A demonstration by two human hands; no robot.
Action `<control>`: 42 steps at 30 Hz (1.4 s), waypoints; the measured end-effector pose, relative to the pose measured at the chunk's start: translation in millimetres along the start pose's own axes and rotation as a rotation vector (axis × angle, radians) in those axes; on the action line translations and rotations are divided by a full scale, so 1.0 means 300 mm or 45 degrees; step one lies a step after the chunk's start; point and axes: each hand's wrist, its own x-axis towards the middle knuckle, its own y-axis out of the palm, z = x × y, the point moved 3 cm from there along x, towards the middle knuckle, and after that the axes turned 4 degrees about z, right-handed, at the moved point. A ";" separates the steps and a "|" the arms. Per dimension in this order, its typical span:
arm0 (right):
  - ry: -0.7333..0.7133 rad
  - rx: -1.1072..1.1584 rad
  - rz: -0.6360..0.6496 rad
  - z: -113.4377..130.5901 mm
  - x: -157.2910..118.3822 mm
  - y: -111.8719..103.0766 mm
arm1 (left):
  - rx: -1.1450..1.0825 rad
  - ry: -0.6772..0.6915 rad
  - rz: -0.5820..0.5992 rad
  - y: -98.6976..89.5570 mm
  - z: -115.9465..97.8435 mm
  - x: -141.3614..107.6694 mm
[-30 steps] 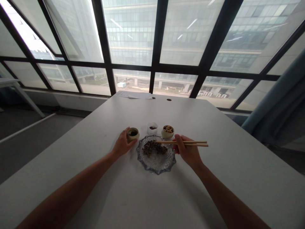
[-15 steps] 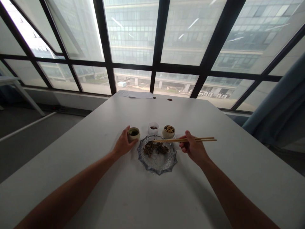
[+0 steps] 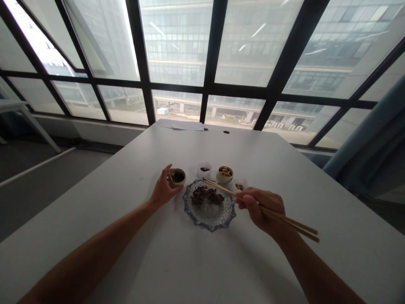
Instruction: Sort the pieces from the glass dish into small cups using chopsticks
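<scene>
Wooden chopsticks [image 3: 221, 188], nearly level half a second ago, now slant across the scene in the head view: their rear ends have swung to the near right. Their tips sit at the far rim of a clear, scalloped glass bowl [image 3: 209, 213]; I cannot tell whether they pinch anything. The person's right hand [image 3: 264, 207] has turned with them, at the right of the bowl, its fingers closed tightly on the pair.

At the bowl's left, the left hand [image 3: 163, 190] clasps a round cream-coloured cup [image 3: 182, 181] holding dark contents, fingers curved around its left side and thumb at its near side, one fingertip showing past the rim. This cup stands just beside the bowl on the white surface [image 3: 190, 261].

Dark brown dried pieces [image 3: 199, 195] lie in the far half of the bowl. Beyond it stand a small translucent white tub [image 3: 204, 174] with dark bits and, to its right, a second cream cup [image 3: 224, 180] of yellowish pieces. Farther right, a clear container [image 3: 240, 181] is partly hidden behind the right hand. White papers [image 3: 180, 125] lie at the surface's far edge.
</scene>
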 end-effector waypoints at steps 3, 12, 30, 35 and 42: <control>-0.150 -0.062 0.040 0.022 0.001 -0.002 | -0.013 0.007 -0.031 -0.001 0.004 0.000; 0.356 0.356 -0.219 -0.084 -0.001 0.000 | -0.034 -0.043 -0.011 0.001 0.012 0.002; 0.523 0.339 -0.633 -0.228 -0.002 -0.010 | 0.629 0.077 0.521 0.197 -0.293 0.256; 0.319 0.124 -0.441 -0.230 -0.041 0.047 | 0.491 0.060 0.557 0.266 -0.268 0.301; 0.129 -0.037 -0.371 -0.233 -0.074 0.084 | 0.283 0.473 0.404 0.239 -0.298 0.261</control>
